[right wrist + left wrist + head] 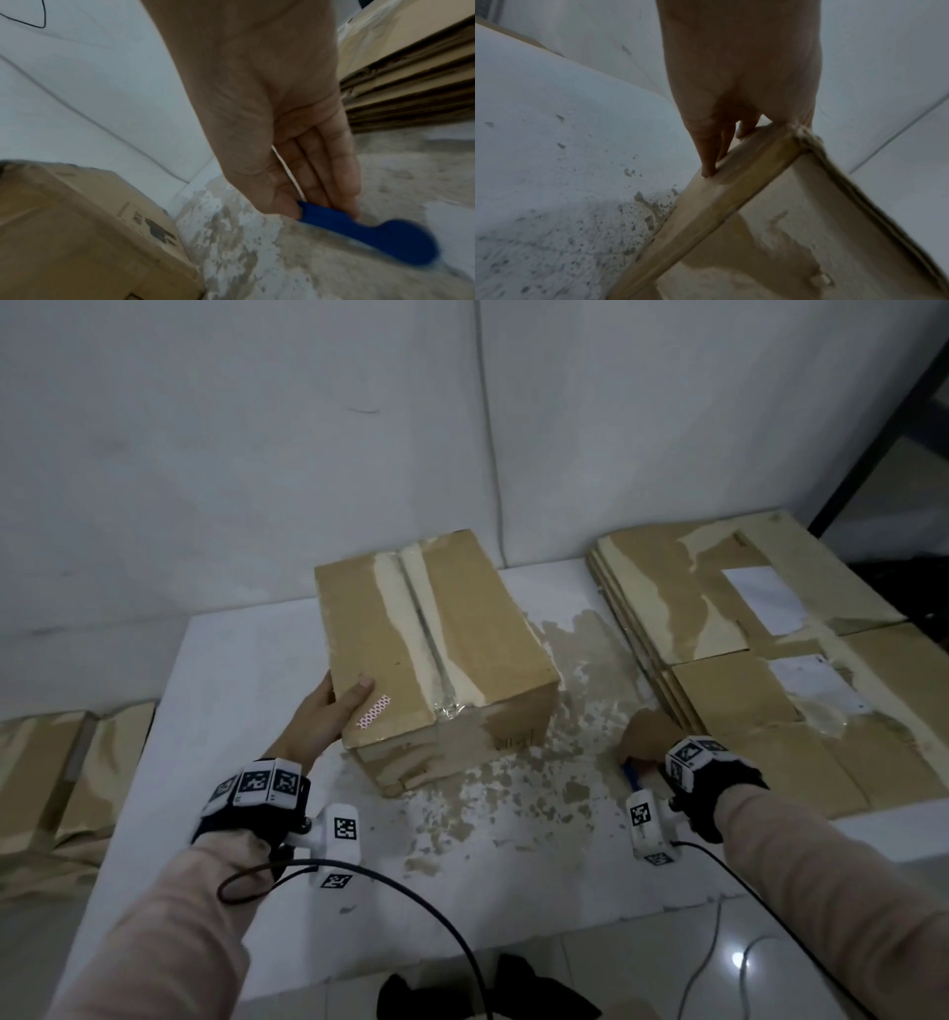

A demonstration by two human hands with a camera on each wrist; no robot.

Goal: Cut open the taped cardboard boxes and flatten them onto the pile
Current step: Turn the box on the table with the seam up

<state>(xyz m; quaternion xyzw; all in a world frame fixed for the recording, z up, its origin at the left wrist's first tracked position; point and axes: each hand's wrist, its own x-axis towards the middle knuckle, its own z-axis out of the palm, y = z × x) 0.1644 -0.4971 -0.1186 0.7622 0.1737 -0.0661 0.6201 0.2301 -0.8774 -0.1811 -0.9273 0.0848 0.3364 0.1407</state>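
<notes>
Gripping box [436, 654] | left hand [328, 716] (near corner) | right hand [642, 742] pinches blue cutter [372, 231]

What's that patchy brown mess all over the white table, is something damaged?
Yes, it looks worn. The white table is speckled with brown patches, thickest between the taped box and the flattened pile. Whether they are stuck-on scraps or peeled surface, I cannot tell. The box's top is torn pale along its taped seam.
</notes>
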